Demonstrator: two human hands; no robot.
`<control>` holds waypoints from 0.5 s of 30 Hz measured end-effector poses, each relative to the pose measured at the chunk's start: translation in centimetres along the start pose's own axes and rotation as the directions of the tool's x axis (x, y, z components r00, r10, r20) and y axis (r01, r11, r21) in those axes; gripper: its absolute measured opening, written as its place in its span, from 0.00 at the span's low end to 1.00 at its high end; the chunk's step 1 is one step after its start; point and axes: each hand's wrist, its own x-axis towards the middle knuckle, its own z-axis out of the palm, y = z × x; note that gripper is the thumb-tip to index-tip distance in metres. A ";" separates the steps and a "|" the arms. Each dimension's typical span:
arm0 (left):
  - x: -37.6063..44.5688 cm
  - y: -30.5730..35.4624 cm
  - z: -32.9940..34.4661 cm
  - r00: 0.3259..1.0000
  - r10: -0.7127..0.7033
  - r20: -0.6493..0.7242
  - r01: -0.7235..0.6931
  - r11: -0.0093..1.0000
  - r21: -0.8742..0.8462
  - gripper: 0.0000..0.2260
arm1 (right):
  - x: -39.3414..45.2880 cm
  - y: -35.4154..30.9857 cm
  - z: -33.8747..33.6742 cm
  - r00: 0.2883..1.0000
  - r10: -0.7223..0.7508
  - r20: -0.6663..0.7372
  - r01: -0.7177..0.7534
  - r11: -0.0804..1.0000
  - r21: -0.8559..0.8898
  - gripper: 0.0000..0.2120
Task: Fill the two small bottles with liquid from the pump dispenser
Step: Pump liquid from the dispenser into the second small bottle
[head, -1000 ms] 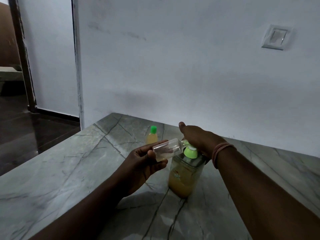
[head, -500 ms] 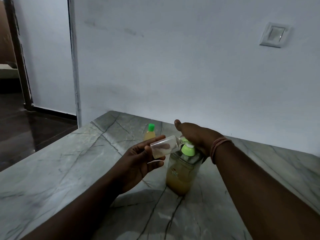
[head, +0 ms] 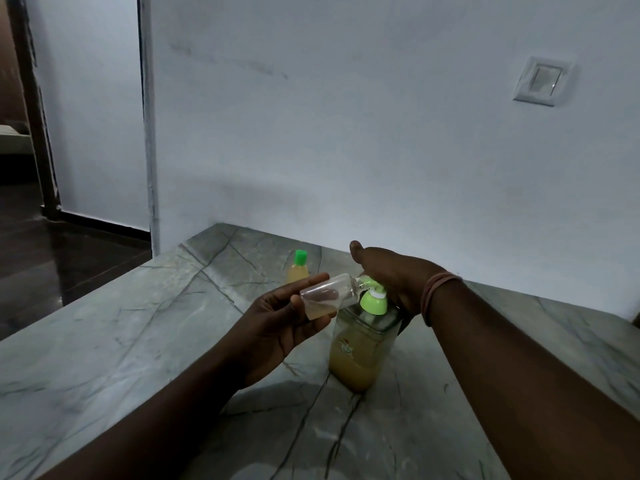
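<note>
Gripping clear bottle [head: 329, 295]: left hand [head: 277, 327] | right hand [head: 391, 275] flat, seemingly on pump dispenser [head: 360, 344] | capped bottle [head: 298, 270] behind

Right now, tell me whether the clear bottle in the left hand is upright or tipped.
Tipped. The clear bottle lies nearly sideways in the left hand, mouth against the green pump nozzle, with yellowish liquid pooled along its lower side.

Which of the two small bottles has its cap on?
The far bottle, standing on the table with a green cap. The other, the clear bottle, is held tilted in the left hand, uncapped, its mouth at the pump spout.
</note>
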 end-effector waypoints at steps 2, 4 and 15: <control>-0.1 0.1 0.1 1.000 -0.003 0.010 0.003 1.000 -0.002 0.32 | -0.4 -0.2 -0.2 0.998 0.025 0.060 -0.028 0.998 0.054 0.36; 0.0 0.1 0.1 1.000 0.001 0.012 -0.001 1.000 0.002 0.32 | -0.1 0.0 -0.1 0.999 -0.047 -0.001 0.047 0.998 -0.033 0.33; 0.3 0.0 -0.5 1.000 0.018 0.014 -0.018 1.000 0.022 0.33 | -0.1 -0.1 0.4 0.996 -0.074 -0.046 0.073 0.997 -0.030 0.22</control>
